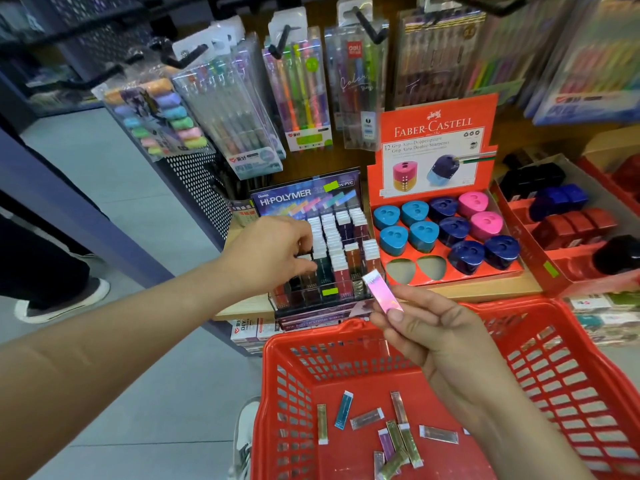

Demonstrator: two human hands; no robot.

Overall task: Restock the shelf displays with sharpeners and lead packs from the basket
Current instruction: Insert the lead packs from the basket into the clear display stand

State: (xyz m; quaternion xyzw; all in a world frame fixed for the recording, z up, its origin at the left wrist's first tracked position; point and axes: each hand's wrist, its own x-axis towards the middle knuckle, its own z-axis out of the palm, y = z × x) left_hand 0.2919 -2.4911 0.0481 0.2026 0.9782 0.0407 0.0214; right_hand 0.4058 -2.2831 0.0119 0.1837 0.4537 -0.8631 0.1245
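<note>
My right hand [433, 327] pinches a shiny pink lead pack [382, 294] above the red basket [561, 362], just in front of the lead display [332, 251]. My left hand [266, 254] reaches into the left rows of that Hi-Polymer display, its fingers curled onto a dark pack [306, 256] there. Several more lead packs [391, 431] lie scattered on the basket floor. To the right stands the red Faber-Castell sharpener box [440, 233] with blue, navy and pink sharpeners; two front slots are vacant.
Pen and highlighter packs [301, 95] hang on hooks above the shelf. Another red tray of dark, blue and red sharpeners [568, 216] sits at far right. A person's legs and shoe [62, 299] stand at left on the grey floor.
</note>
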